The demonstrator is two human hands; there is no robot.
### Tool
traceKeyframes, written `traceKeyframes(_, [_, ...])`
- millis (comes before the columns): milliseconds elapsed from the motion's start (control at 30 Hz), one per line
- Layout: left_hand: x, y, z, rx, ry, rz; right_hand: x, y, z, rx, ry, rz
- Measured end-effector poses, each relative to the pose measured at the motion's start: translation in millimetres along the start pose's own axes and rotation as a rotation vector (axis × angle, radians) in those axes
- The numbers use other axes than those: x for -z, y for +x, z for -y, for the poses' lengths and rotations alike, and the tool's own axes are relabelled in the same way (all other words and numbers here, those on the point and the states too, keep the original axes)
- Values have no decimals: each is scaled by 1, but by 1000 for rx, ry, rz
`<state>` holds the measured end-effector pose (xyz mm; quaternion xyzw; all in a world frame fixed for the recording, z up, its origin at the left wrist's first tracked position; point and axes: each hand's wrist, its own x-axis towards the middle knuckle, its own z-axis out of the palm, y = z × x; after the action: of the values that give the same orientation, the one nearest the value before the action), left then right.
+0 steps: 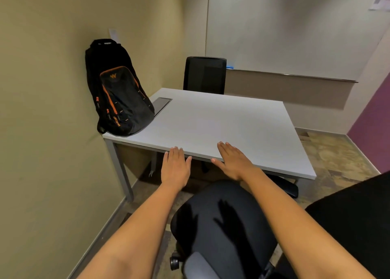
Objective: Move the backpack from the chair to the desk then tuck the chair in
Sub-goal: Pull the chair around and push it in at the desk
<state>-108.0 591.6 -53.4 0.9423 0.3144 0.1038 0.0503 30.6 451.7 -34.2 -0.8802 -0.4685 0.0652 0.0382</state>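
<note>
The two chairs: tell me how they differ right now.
The near chair stands out from the desk with its seat fully showing; the far chair is pushed in, only its backrest visible. The near one faces away from the camera, the far one toward it. Both are black.

Single head-worn wide-angle view, looks forward and down from standing height. Desk [221, 127] near, ahead; chair seat [223, 221] directly below; room corner behind. No second view.
</note>
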Motion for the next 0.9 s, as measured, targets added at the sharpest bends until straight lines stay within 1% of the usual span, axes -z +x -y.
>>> traceKeyframes(100, [6, -6, -18, 2, -10, -9, 11, -12, -13, 18, -36, 18])
traceKeyframes(233, [13, -16, -50, 36, -18, -45, 27, -28, -36, 62, -74, 1])
traceKeyframes(367, [14, -33, -96, 101, -29, -77, 45, -46, -72, 124, -148, -6])
traceKeyframes(500, [12, -62, -152, 211, -49, -120, 62, -75, -109, 209, -203, -8])
traceKeyframes(600, [13, -89, -197, 287, -73, -110, 72, -106, -135, 266, -180, -1])
traceKeyframes(700, [16, -110, -237, 324, -108, -126, 76, -134, -158, 295, -163, 17])
traceKeyframes(900, [23, -138, -288, 315, -106, -161, 75, -178, -191, 297, -105, 39])
